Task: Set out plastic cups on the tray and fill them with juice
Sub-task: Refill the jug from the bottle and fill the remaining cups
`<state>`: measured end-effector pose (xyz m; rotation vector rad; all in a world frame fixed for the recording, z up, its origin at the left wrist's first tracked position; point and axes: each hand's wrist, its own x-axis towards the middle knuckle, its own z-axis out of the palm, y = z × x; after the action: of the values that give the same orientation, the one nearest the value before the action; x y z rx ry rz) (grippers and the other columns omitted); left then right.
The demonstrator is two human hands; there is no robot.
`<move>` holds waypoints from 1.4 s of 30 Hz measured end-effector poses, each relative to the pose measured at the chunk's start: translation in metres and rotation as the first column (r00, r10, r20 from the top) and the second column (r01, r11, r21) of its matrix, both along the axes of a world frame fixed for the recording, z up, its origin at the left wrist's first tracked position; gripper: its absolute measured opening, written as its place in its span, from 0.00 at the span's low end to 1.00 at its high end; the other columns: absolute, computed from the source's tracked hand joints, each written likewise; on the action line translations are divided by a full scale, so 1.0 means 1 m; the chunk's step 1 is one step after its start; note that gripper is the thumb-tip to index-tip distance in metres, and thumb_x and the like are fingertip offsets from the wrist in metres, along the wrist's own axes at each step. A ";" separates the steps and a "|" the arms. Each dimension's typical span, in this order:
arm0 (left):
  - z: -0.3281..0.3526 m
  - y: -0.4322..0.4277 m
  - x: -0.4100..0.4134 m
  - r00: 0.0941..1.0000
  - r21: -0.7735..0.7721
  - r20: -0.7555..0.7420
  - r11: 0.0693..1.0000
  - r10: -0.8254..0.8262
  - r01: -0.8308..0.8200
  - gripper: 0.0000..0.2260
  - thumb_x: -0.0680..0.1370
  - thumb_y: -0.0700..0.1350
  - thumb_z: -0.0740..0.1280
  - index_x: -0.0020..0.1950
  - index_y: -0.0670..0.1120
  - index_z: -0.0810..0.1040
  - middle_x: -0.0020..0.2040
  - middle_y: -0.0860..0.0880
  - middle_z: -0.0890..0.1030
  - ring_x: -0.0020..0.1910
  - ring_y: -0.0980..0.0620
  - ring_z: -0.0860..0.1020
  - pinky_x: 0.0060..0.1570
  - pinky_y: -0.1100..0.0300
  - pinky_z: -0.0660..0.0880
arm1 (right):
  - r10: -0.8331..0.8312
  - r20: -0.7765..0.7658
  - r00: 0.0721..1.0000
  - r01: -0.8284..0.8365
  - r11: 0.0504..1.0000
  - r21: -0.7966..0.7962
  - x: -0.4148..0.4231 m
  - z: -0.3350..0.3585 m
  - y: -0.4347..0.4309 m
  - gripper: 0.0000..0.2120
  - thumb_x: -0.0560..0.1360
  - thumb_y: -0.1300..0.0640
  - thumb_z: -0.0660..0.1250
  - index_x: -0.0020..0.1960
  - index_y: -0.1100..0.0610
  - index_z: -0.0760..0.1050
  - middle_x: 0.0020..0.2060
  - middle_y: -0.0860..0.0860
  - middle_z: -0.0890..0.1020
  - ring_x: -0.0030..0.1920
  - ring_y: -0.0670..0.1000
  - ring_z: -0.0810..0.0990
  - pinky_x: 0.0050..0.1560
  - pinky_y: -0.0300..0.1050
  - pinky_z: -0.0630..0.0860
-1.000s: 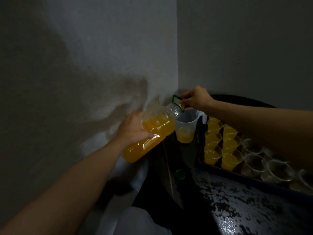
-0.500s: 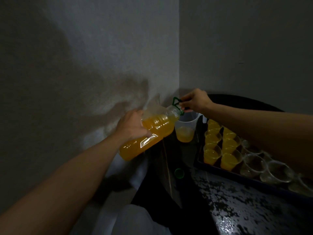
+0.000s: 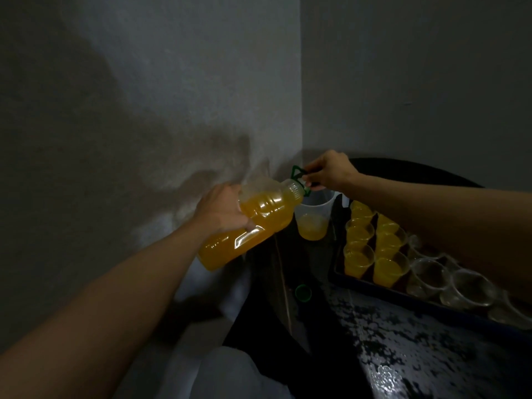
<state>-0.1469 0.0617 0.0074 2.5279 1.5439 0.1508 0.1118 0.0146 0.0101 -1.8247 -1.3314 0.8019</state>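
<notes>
Over the jug (image 3: 313, 217), the bottle (image 3: 259, 223) is held tilted: left grip (image 3: 221, 210) wrapped round its body, right grip (image 3: 331, 169) pinched on the neck loop (image 3: 297, 171). Judged heavy, slick, squashable; best supported mid-body.

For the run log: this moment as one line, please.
left hand: grips juice bottle, neck at jug | right hand: pinches green handle | tray: filled cups, empty cups | green cap: off

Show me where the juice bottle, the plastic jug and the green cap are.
juice bottle (image 3: 269, 211): head view, on its juice-filled body.
plastic jug (image 3: 312, 229): head view, on its lower wall.
green cap (image 3: 302, 292): head view, on its middle.
</notes>
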 end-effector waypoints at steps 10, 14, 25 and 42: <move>0.003 -0.001 -0.001 1.000 0.001 -0.007 1.000 -0.004 0.004 0.38 0.56 0.58 0.82 0.63 0.49 0.76 0.59 0.49 0.77 0.60 0.45 0.76 0.50 0.53 0.75 | 0.001 0.011 1.000 -0.001 1.000 0.012 -0.002 -0.003 0.001 0.11 0.76 0.63 0.70 0.58 0.64 0.80 0.49 0.59 0.84 0.48 0.52 0.86 0.52 0.49 0.83; 0.005 -0.001 -0.001 1.000 -0.001 -0.020 1.000 -0.013 0.013 0.40 0.57 0.58 0.81 0.67 0.49 0.75 0.61 0.49 0.76 0.62 0.45 0.75 0.53 0.52 0.76 | 0.001 0.022 1.000 -0.001 1.000 0.004 -0.001 -0.006 0.002 0.11 0.76 0.63 0.70 0.58 0.64 0.80 0.49 0.59 0.85 0.48 0.53 0.86 0.52 0.50 0.83; 0.007 0.000 -0.001 0.999 -0.011 -0.040 0.999 -0.033 0.033 0.41 0.57 0.57 0.82 0.67 0.48 0.75 0.62 0.48 0.76 0.62 0.44 0.75 0.56 0.50 0.76 | -0.002 0.049 0.999 0.002 1.000 0.001 0.000 -0.008 0.003 0.12 0.76 0.62 0.71 0.58 0.64 0.81 0.48 0.59 0.85 0.47 0.53 0.86 0.52 0.50 0.84; 0.009 0.002 -0.003 0.996 0.006 -0.070 0.999 -0.050 0.051 0.40 0.58 0.58 0.82 0.66 0.47 0.76 0.61 0.48 0.76 0.61 0.43 0.75 0.52 0.53 0.75 | 0.007 0.074 0.997 -0.008 1.000 0.014 -0.003 -0.014 0.004 0.12 0.76 0.62 0.70 0.59 0.63 0.81 0.48 0.56 0.85 0.45 0.49 0.86 0.49 0.45 0.84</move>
<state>-0.1500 0.0639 0.0168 2.6023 1.5049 0.0627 0.1085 0.0190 -0.0041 -1.8550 -1.3874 0.7336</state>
